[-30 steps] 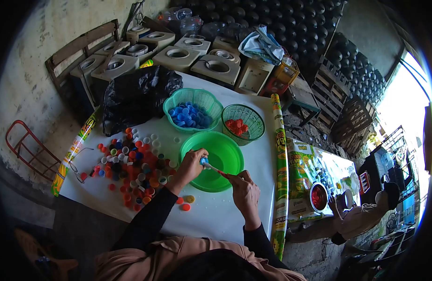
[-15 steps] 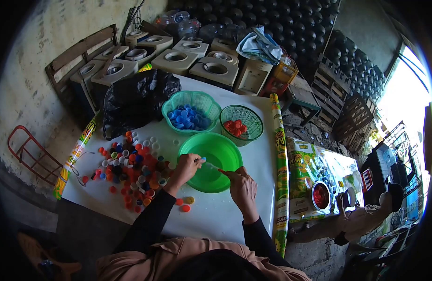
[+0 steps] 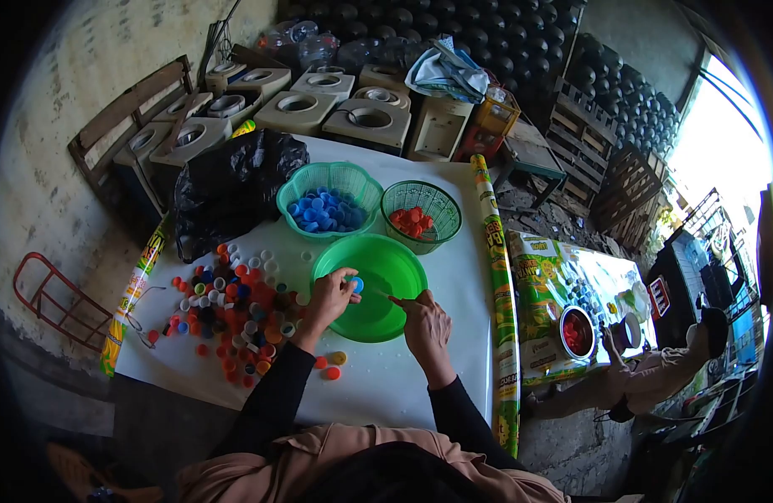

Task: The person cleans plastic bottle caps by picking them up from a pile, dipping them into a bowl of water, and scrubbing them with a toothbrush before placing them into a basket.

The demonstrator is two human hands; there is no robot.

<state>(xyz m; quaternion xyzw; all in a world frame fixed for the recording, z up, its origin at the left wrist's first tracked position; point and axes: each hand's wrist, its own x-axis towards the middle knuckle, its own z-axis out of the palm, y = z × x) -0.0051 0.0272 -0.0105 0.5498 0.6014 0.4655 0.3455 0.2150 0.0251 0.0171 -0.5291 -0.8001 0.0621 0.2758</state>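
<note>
My left hand (image 3: pixel 329 300) is closed, pinching a blue bottle cap (image 3: pixel 357 285) over the left side of the green basin (image 3: pixel 385 329). Facing it, my right hand (image 3: pixel 428 327) grips a thin tool with a red handle (image 3: pixel 393 298). Its slim, pale tip, which looks like a blade, points toward the cap but is hard to make out against the basin. A pile of mixed bottle caps (image 3: pixel 236 306) lies left of my left hand, mostly red, white and orange. Near my left wrist sit a few loose orange and yellow caps (image 3: pixel 333 373).
Behind the basin stand a teal basket (image 3: pixel 287 201) of blue caps and a dark green basket (image 3: pixel 450 220) of red pieces. A black plastic bag (image 3: pixel 227 189) lies at the table's back left. To the right, another person (image 3: pixel 655 381) works at a second table.
The blue cap has turned so that its flat face shows, and the tool's tip has drawn back from it. The whole view has shifted slightly.
</note>
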